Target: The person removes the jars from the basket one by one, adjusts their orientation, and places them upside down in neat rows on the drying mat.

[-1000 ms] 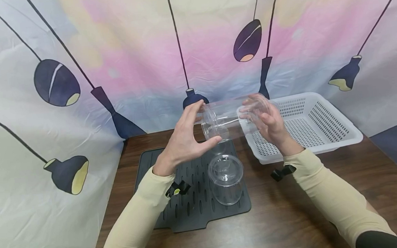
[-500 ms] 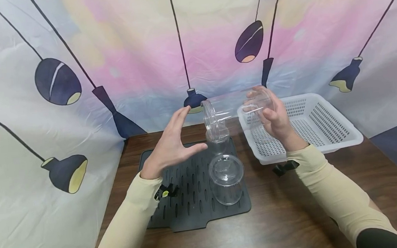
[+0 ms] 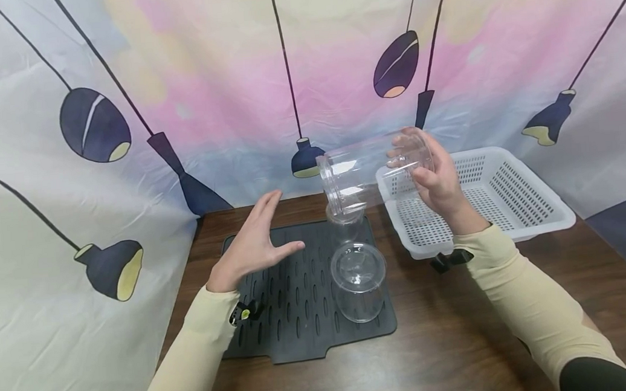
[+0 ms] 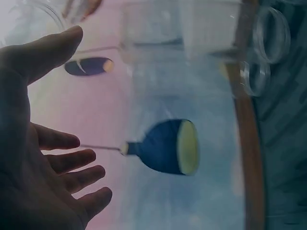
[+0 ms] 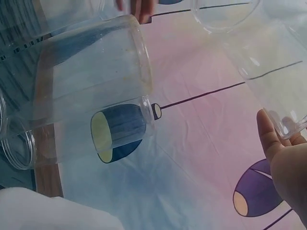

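Observation:
Near its base end, my right hand (image 3: 439,177) grips a clear jar (image 3: 368,173), its fingers showing through the wall. The jar hangs on its side above the table, mouth end pointing left. My left hand (image 3: 253,242) is apart from it, thumb and fingers spread, holding nothing; in the left wrist view the left hand's palm (image 4: 43,153) shows with its fingers loosely bent. Below, a clear jar (image 3: 359,295) stands on the black mat (image 3: 295,324), and another clear jar (image 3: 345,228) stands behind it, partly hidden by the held one.
At the back right, a white perforated basket (image 3: 543,219) sits on the brown wooden table (image 3: 438,344). A fabric backdrop (image 3: 218,93) printed with lamps hangs close behind the table.
My left hand has come away from the jar's mouth end and moved left and down. My right hand still grips the jar and has risen slightly.

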`<state>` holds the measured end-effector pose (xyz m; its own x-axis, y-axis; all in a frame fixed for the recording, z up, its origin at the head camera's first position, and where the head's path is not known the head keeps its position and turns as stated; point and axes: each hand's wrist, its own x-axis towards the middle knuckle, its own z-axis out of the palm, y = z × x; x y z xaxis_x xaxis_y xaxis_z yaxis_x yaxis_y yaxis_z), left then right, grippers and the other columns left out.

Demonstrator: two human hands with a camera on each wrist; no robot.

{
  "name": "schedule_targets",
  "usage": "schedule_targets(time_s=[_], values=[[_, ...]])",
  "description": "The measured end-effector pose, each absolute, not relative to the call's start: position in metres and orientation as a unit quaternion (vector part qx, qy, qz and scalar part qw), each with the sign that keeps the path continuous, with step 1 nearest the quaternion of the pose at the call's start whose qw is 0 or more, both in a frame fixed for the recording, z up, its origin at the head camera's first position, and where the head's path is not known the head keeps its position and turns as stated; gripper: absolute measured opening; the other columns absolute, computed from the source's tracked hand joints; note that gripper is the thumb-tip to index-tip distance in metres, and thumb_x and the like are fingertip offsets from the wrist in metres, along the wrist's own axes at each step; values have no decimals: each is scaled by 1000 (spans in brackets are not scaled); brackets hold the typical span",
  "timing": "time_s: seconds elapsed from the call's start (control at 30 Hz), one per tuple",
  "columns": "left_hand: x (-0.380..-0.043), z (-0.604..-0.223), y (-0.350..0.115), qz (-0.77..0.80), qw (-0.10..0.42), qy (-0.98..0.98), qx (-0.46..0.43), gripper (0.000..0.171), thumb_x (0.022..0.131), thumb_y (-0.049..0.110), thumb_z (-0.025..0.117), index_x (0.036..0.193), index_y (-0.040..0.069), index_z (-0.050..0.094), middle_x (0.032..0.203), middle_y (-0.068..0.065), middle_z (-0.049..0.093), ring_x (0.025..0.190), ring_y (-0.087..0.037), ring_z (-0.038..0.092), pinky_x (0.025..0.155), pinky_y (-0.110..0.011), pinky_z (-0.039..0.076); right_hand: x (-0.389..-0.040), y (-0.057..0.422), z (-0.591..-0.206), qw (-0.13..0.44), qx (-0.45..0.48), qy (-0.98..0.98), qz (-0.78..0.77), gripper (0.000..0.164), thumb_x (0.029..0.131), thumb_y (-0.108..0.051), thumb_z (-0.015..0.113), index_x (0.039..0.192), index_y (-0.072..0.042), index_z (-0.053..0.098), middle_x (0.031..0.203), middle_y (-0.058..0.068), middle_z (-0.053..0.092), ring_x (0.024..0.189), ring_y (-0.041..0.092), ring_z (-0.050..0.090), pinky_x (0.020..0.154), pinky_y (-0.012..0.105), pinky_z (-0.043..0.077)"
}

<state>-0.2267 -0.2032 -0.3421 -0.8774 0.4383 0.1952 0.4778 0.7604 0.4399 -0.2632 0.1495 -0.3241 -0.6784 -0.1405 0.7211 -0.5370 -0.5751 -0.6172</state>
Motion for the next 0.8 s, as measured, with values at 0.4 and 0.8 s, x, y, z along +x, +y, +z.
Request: schedule_targets(time_s=[0.4,0.8], values=[[-237,-382,-224,-210,-25,-956,-202,109,81,62,69,158,13,10,164,-15,8,148,-37,20,108,-60,35,-269,144,-315,151,400,-468,774,71,76,-24,85,133,2,52,121,17,60,105,30,60,91,39,52],[-236,-410,-235,-177,-52,-964,-193,107,80,54,74,156,5,17,163,-16,10,149,-37,17,109,-58,35,-275,137,-304,154,396,-505,751,83,70,-29,89,134,5,50,119,16,58,103,28,59,90,36,53]])
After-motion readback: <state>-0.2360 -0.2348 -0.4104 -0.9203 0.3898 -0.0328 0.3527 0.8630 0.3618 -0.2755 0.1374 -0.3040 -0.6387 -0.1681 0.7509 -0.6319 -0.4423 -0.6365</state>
